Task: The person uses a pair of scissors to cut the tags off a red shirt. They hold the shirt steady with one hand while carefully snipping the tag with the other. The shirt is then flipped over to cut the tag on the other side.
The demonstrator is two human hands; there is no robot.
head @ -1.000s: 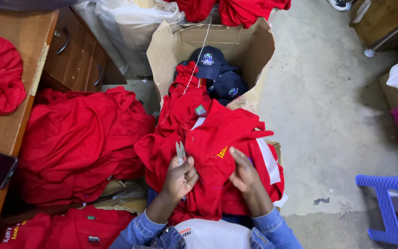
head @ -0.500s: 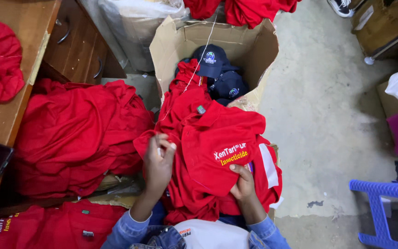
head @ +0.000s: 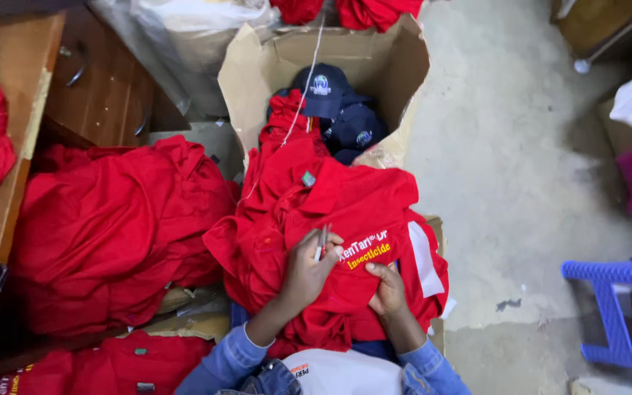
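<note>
Red fabric everywhere: a red shirt [head: 360, 219] with white side panel and embroidered lettering lies bunched on the lap, draped over a cardboard edge just in front of an open cardboard box [head: 396, 66]. Left hand [head: 307, 269] rests on the shirt beside the lettering, fingers curled and pinching a small slim tool [head: 321, 243], likely thread snips, pointing up; blade detail too small to tell. Right hand [head: 388, 291] lies flat-ish on the cloth just below the lettering, fingers pressed together and bent, pinning a fold; holds nothing separate. Both wrists in blue denim sleeves.

Handling judgement: shirt looks light, soft, floppy, not slippery, not fragile; it will sag and bunch, so grip by a pinched fold near the embroidered patch, or at collar or hem, and hold it taut with the other hand.

Around: big pile of red garments [head: 118, 234] to the left, dark blue caps [head: 334, 102] in the box, a thin white thread [head: 309, 66] trailing up, wooden drawers [head: 96, 80] upper left, blue plastic stool [head: 619, 307] right, concrete floor [head: 506, 161].
</note>
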